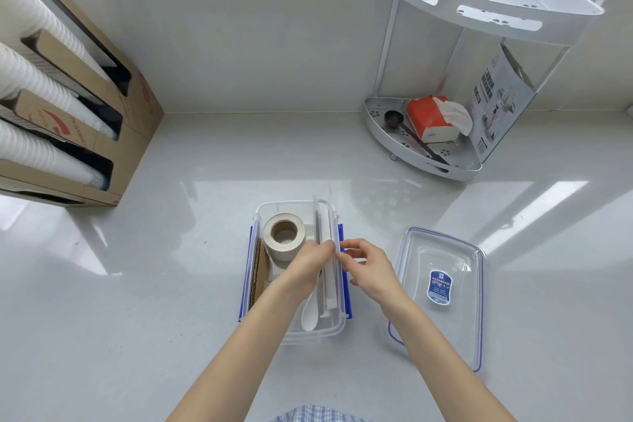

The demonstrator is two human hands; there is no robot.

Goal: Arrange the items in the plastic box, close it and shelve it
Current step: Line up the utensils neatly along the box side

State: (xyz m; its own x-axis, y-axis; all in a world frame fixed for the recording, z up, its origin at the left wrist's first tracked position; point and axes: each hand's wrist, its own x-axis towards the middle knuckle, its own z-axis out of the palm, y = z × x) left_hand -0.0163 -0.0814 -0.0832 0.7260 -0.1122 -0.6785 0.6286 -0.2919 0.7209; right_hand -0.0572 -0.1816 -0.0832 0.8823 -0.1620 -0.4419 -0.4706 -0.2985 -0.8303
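Note:
A clear plastic box [270,207] with blue side clips sits open on the counter in front of me. Inside it are a white tape roll [284,236], a strip of brown cardboard [259,272] along the left wall, a white plastic spoon [310,313] and a bundle of wrapped straws [326,226] along the right wall. My left hand [310,262] reaches into the box and pinches the straws. My right hand [364,265] is at the box's right rim, fingertips touching the same straws. The clear lid [442,288] lies flat to the right of the box.
A white two-tier corner shelf [424,158] stands at the back right, holding a red tissue pack [431,118], a black scoop and a printed carton. A cardboard cup dispenser [102,120] with stacks of white cups fills the left side. The wall runs along the back.

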